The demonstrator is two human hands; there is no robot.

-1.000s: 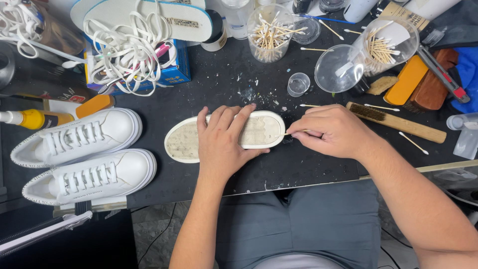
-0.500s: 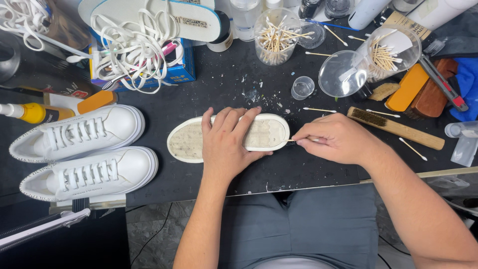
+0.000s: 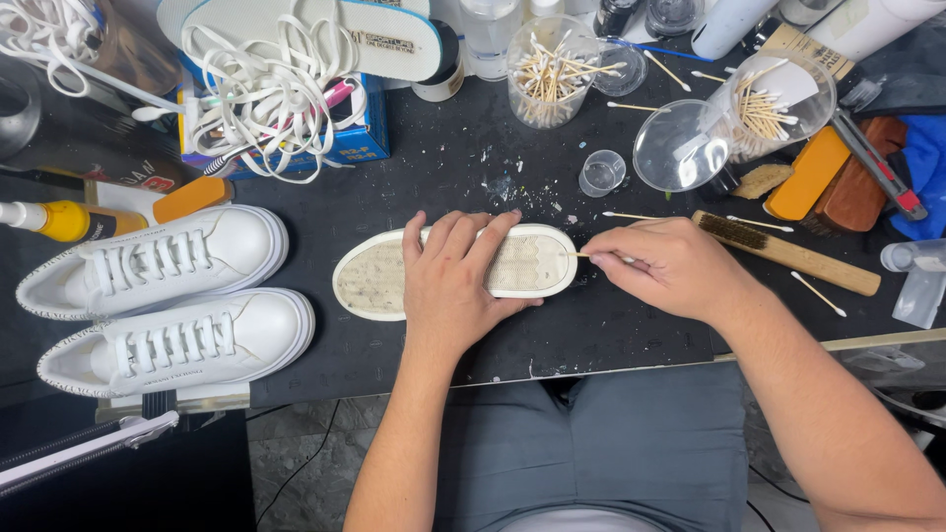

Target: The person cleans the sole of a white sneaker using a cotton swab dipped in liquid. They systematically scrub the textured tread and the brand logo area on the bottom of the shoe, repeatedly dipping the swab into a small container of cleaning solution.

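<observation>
While nothing much is going on at the left edge of the frame, that's where two white sneakers (image 3: 163,305) sit side by side, toes pointing right, with a yellow bottle (image 3: 59,219) just above them. Upper left has a blue box (image 3: 350,138) buried under a tangle of white laces (image 3: 266,94), and an insole (image 3: 325,25) lies across the top of that.

Dead center on the black mat (image 3: 611,335) is a sole (image 3: 379,281), tread side up and pretty grimy. The left hand (image 3: 448,286) is flat on top of it, fingers spread, pinning it down. Right of that, the right hand (image 3: 670,268) is pinched shut on a thin stick (image 3: 579,255), whose tip is touching the sole's right end.

Above the hands there's a clear cup of swabs (image 3: 547,74) and a tiny empty cup (image 3: 601,172). Further right, a tipped jar (image 3: 774,108) with more swabs, then a wooden brush (image 3: 788,251) lying just past the right hand. An orange block (image 3: 810,172) is in the upper right.
</observation>
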